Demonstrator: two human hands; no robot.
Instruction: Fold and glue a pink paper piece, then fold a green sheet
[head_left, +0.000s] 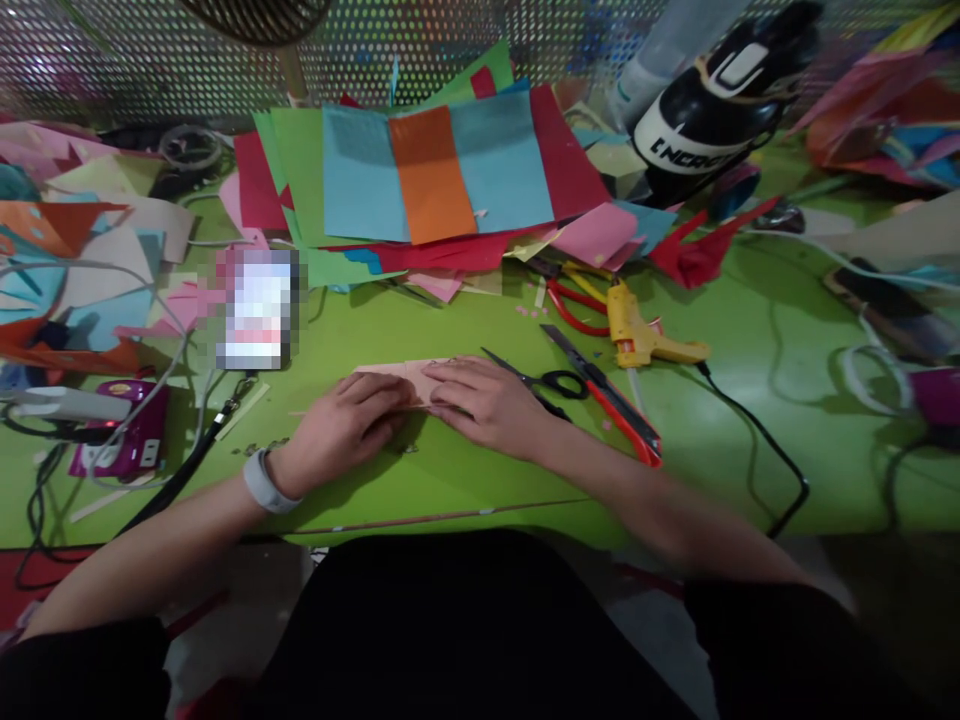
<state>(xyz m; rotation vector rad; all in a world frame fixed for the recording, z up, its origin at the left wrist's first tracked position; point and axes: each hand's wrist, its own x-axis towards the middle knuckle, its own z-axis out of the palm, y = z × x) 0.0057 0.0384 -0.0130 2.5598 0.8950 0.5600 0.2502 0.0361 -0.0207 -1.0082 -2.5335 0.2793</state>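
Observation:
A small piece of pale pink paper [420,380] lies near the front edge of the green table, and both hands rest on it. My left hand [337,420], with a light band at the wrist, presses its bent fingers on the paper's left part. From the other side my right hand [487,405] grips the paper, fingers close together along its right part. The paper looks folded, but its lower edge is hidden by the fingers. Just beyond my right hand lie black-handled scissors [559,384], partly covered by it, and a red utility knife [615,410].
A yellow glue gun [637,335] with a black cord and red-handled pliers [577,308] lie to the right. Coloured paper sheets [360,170] and a black bottle [697,130] stand behind. On the left are a lit phone [259,315] and a purple power socket [127,430] with cables.

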